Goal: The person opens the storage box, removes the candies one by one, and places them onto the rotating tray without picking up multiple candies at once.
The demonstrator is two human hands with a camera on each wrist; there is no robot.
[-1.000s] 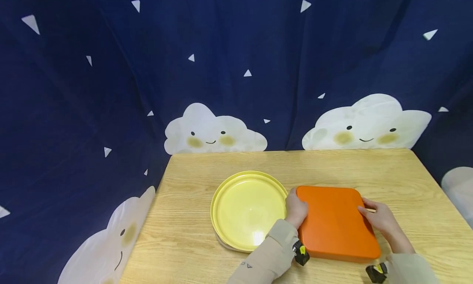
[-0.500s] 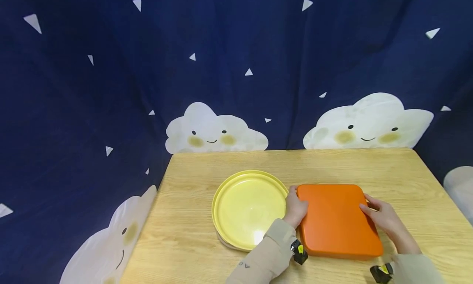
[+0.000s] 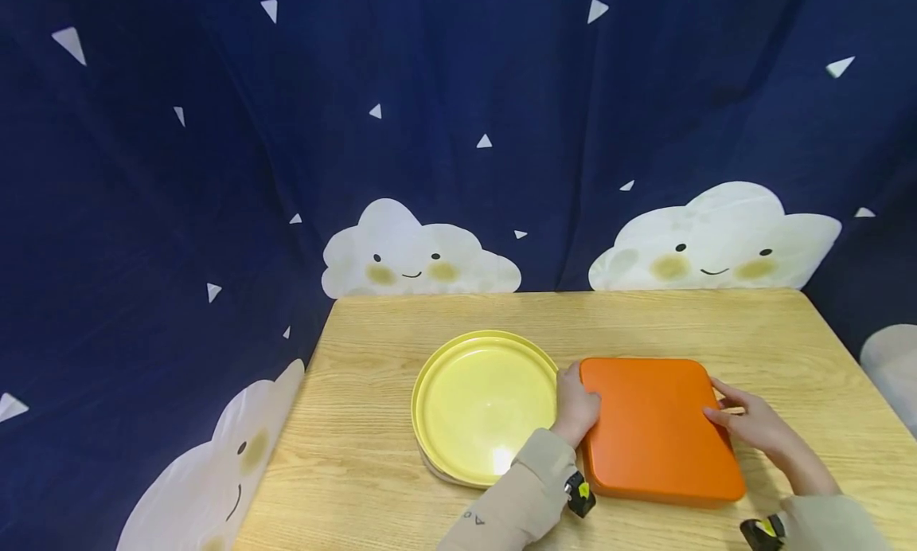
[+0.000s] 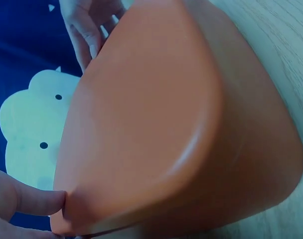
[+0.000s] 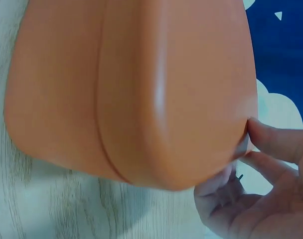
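An orange square box (image 3: 655, 427) with rounded corners lies on the table, and a seam between its lid and base shows in the right wrist view. At its left edge the left hand (image 3: 577, 406) grips it, the thumb (image 4: 39, 200) on the lid's top edge. The right hand (image 3: 752, 420) pinches the opposite edge, thumb (image 5: 278, 141) above and fingers curled at the side. Parts of the left fingers are hidden by the box. Close to the left hand lies a round yellow lid-like disc (image 3: 483, 412) with a raised rim.
A pale edge shows under the yellow disc. The wooden table (image 3: 358, 455) ends at a dark blue curtain (image 3: 444, 73) printed with clouds and triangles. Dark wrist cameras sit on both wrists.
The right hand and forearm have shifted a little to the right, still at the box's edge. The box appears slightly farther right; the left hand has hardly moved.
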